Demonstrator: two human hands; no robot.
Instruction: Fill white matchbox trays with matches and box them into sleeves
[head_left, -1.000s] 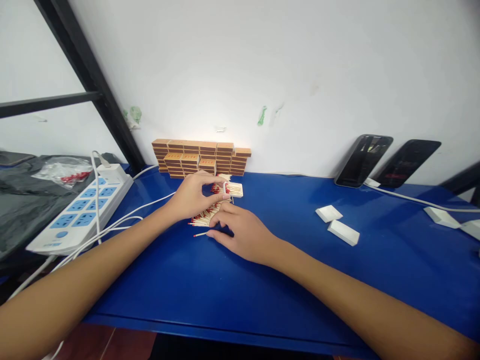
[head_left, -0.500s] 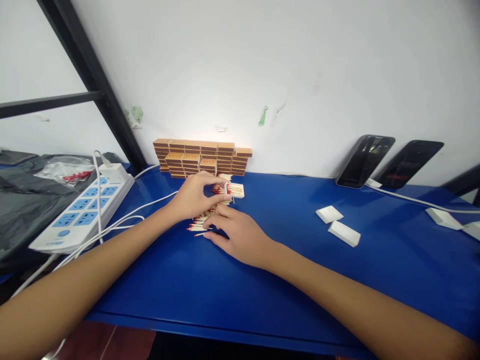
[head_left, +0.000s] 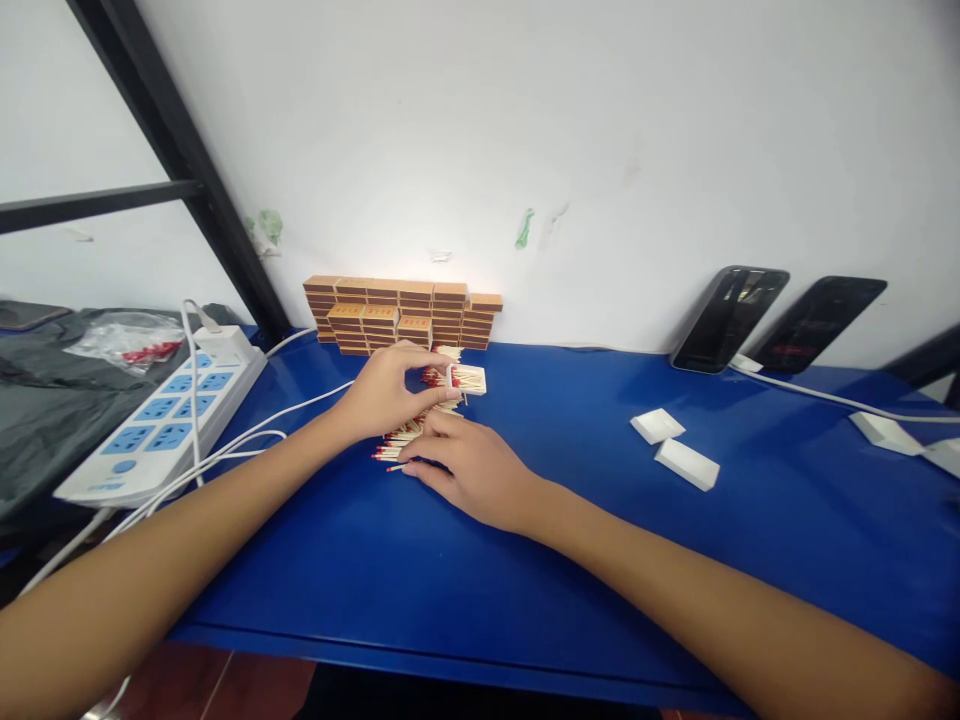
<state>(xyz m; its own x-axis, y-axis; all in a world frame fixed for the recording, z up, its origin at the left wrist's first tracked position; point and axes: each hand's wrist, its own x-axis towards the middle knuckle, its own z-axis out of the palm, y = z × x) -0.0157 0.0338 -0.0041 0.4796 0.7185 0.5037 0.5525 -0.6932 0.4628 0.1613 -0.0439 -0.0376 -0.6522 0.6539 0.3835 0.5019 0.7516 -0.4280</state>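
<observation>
A small white matchbox tray [head_left: 474,380] full of red-tipped matchsticks lies on the blue table. My left hand [head_left: 394,388] is closed on its left end, thumb at the near side and fingers at the far side. Loose matchsticks [head_left: 397,440] are heaped below and beside that hand, partly covered by both hands. My right hand [head_left: 476,468] is curled over the near edge of the heap. Its thumb and forefinger are pinched at a few matchsticks there; the other fingers hide part of the pile.
Brown matchboxes [head_left: 401,300] are stacked against the wall. Empty white trays [head_left: 686,464] lie to the right, with more at the far right. Two phones [head_left: 729,320] lean on the wall. A white power strip [head_left: 161,425] and cables occupy the left side.
My right hand has shifted slightly left along the near matchsticks, its thumb now at the lowest one. My left hand stays on the tray.
</observation>
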